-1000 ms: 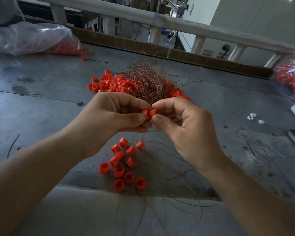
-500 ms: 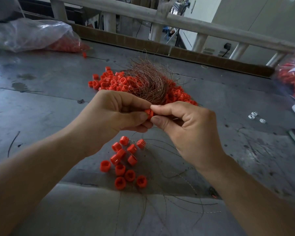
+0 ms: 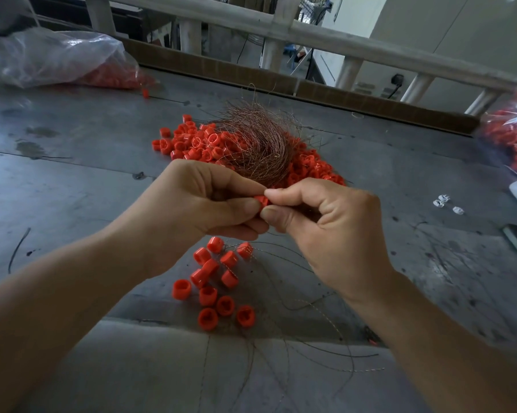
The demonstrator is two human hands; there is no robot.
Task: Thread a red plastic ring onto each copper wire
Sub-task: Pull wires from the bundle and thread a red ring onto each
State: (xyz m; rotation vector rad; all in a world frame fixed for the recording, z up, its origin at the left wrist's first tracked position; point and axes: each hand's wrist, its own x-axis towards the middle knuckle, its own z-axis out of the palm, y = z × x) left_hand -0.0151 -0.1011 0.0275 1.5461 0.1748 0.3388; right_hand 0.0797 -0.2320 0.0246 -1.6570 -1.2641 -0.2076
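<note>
One camera is here, worn on the person's head; it looks forward and down at the grey surface point(image 3: 72, 204) from close above. The left hand point(image 3: 197, 204) and right hand point(image 3: 326, 228), both pinching a red ring point(image 3: 262, 200), sit near the middle of the view, quite near the lens. The wide lens bends the railing point(image 3: 370, 52) at the far side.

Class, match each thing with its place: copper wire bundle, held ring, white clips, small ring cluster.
1. copper wire bundle
2. held ring
3. white clips
4. small ring cluster

A. pinched between left hand and right hand
B. on the table, right of both hands
C. atop the big ring heap
D. on the table, nearer than both hands

Pairs: 1-C, 2-A, 3-B, 4-D.
</note>
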